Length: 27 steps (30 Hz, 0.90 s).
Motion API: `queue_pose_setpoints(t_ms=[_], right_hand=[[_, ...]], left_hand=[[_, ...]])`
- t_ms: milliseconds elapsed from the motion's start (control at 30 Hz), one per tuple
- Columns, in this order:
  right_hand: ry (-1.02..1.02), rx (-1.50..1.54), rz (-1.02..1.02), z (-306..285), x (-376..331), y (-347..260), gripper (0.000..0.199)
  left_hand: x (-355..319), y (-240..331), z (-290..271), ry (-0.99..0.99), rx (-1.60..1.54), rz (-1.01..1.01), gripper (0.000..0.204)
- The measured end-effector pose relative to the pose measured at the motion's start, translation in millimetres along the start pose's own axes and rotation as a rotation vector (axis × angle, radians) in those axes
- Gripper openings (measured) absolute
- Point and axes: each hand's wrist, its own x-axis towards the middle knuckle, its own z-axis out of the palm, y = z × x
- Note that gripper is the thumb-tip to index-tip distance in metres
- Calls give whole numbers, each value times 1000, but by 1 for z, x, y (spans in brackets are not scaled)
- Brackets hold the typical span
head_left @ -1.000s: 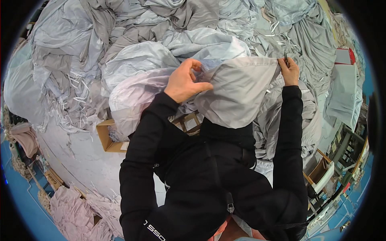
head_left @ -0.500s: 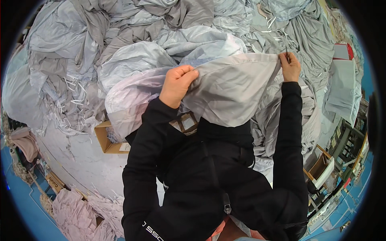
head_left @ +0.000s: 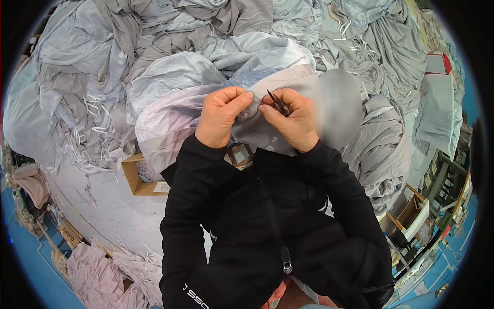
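My left hand (head_left: 221,114) is closed, pinching the edge of a grey fabric piece (head_left: 257,130) between thumb and fingers. Just to its right, my right hand (head_left: 294,117) is closed around dark metal thread snips (head_left: 278,104), their pointed tips up and toward the left hand. Only a small gap separates the two hands. Grey cloth hangs below and behind them, and a blurred fold of it swings out right of the right hand. Whether the right fingers also grip cloth cannot be made out. Pale pink and bluish fabric (head_left: 172,113) lies beside the left wrist.
A large heap of grey and pale blue fabric (head_left: 170,31) with white ties covers the far table. An open cardboard box (head_left: 135,177) stands left of my left arm. More grey cloth (head_left: 383,154) is bunched at right. Pink fabric (head_left: 95,270) lies lower left.
My right hand has moved left and nearer, from the cloth's far right corner to beside my left hand. The stretched cloth has gone slack and its right part swings, blurred. The left hand barely moved.
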Motion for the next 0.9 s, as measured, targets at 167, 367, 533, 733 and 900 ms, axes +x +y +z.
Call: queue_pose_setpoints(t_ms=[167,367,533,733,900], right_hand=[[4,9,1,4,-1,-1,11],[-1,-11,-6,5,-1,-3,8],[-20,-19,-68,5,0,5,7],[-130,375,248,-8,2,-9,7],[-98,638,292,-18,5,-7,9]], left_hand=[[-5,-1,1,-5,23,21,11],[-7,-1,5,-20,61,54,11],[-6,-3,7,-13,98,61,11],[-6,-2,5,-15,120,49,12],[-4,-4,7,-7,127,52,13]])
